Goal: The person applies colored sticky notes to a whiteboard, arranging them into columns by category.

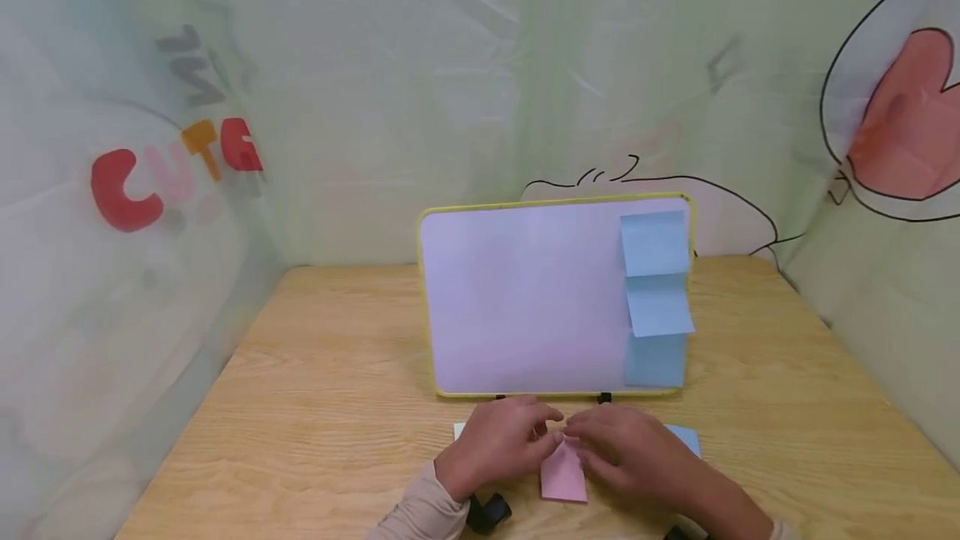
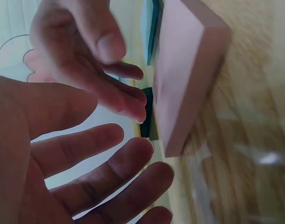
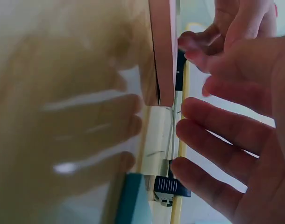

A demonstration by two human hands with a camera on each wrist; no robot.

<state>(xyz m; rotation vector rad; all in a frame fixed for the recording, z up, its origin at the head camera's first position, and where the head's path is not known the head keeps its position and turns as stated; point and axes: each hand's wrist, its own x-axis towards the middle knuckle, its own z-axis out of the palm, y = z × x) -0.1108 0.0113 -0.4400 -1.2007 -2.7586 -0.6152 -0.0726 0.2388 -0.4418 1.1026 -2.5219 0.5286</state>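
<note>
On the table lies a pink sticky note pad [image 1: 564,475], a thick block in the left wrist view, its far part hidden by the hands. My left hand [image 1: 510,438] hovers at its left far side, fingers loosely bent. Facing it from the right, my right hand [image 1: 633,448] has its fingertips close to the left ones over the pad's far end. Both wrist views show the fingers spread and relaxed, with nothing between them. A blue sticky note pad [image 1: 684,438] shows partly behind my right hand.
Beyond the hands stands a whiteboard [image 1: 525,298] with a yellow frame and black feet. Three blue sticky notes [image 1: 658,307] run down its right side. A pale paper edge [image 1: 459,431] peeks out behind my left hand. Printed curtains [image 1: 390,107] surround the wooden table [image 1: 322,373].
</note>
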